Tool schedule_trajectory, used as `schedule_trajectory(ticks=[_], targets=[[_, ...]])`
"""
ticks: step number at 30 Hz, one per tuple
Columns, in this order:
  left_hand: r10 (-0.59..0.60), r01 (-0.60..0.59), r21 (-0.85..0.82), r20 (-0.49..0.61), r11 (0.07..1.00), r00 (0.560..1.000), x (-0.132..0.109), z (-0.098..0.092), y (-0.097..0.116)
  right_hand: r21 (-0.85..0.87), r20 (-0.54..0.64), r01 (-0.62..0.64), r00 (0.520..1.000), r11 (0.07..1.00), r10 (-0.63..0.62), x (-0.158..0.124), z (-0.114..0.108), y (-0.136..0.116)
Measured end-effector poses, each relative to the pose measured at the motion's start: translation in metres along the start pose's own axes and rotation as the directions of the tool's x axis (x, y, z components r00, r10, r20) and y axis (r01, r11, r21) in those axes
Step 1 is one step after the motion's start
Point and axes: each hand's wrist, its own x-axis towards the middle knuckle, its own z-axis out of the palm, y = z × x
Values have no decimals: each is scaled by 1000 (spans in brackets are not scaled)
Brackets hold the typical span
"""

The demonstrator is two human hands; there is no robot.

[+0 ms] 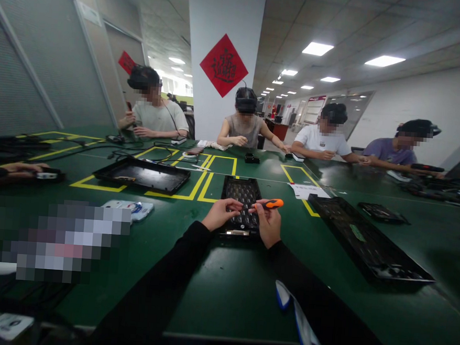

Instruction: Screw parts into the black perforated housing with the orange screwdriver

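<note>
Screwdriver (269, 203) | right hand (269, 225) gripping it | left hand (220, 214) fingers pinching tip over keyboard (244, 205)

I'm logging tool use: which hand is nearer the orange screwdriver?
Right. The right hand grips the orange screwdriver; the left hand is beside its tip, over the black keyboard.

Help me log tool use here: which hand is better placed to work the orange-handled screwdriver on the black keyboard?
Probably the right hand: it already grips the orange-handled screwdriver above the black keyboard. The left hand rests at the keyboard's near left edge, fingers at the tool's tip, suited to steadying.
</note>
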Motion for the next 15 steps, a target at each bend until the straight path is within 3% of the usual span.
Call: schedule_trajectory(ticks=[15], targets=[[28,-29,-29,-21,999,999,0,1,-2,-35,24,8,1000,999,-7,0,0,1]])
